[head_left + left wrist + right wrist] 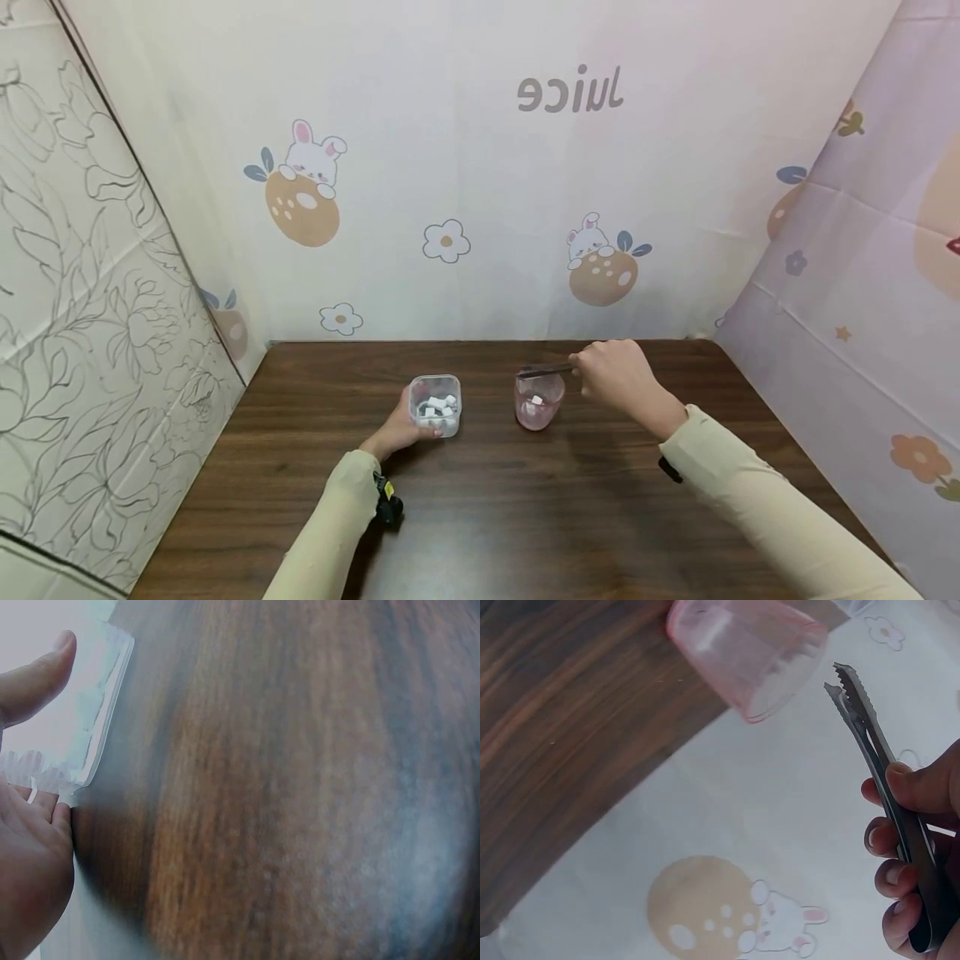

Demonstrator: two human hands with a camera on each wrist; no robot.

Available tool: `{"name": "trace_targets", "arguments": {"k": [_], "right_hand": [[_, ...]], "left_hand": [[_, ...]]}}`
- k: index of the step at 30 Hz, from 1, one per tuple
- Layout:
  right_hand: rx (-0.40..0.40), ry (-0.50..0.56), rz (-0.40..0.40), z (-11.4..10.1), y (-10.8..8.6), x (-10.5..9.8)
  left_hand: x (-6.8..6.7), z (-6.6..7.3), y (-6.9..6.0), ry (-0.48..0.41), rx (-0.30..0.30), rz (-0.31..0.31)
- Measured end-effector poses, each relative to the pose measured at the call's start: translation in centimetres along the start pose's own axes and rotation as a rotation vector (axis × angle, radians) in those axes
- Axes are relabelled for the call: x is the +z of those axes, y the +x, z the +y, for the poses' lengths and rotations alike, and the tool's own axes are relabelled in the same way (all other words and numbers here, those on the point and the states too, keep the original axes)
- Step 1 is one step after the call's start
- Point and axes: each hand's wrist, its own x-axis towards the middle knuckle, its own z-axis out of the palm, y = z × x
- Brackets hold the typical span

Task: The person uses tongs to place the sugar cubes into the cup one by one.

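Observation:
My left hand point(401, 429) grips a clear square plastic container point(435, 379) from its left side, with the thumb along the near wall. Several white cubes point(433, 403) lie inside it. In the left wrist view, the thumb point(37, 684) shows in front of the container's wall point(112, 705). To the right stands a translucent pink cup point(534, 421) with white cubes in its lower part. My right hand point(615, 375) holds metal tongs point(547, 368) over the cup's rim. In the right wrist view, the serrated tips of the tongs point(885, 772) are close together, and I see nothing between them.
The dark wooden table point(480, 517) carries the container and the cup. A white printed cloth point(450, 167) hangs behind its far edge, with more patterned cloth on both sides.

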Motion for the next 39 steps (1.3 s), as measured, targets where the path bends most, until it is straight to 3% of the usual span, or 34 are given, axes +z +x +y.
{"name": "trace_targets", "arguments": {"k": [7,14,21,31,36,39], "right_hand": [[-0.052,0.004,0.047,-1.3,0.8,-0.2],[-0.070,-0.001,0.007,-2.9,1.5,0.1],[-0.090,0.019,0.025,-4.3,2.6,0.7],[-0.110,0.038,0.001,-5.6,4.0,1.8],[-0.133,0.053,-0.002,-6.5,4.6,2.3],[-0.139,0.057,-0.013,-7.0,5.1,2.6]], "left_hand": [[0.1,-0.4,0.0,0.004,0.010,0.010],[0.3,-0.7,-0.2,0.006,0.015,-0.008],[0.4,-0.7,-0.2,-0.011,0.010,-0.009],[0.3,-0.7,0.0,-0.039,0.058,0.001],[0.1,-0.8,-0.2,-0.007,0.158,-0.009],[0.0,-0.7,-0.2,-0.013,0.175,-0.009]]}}
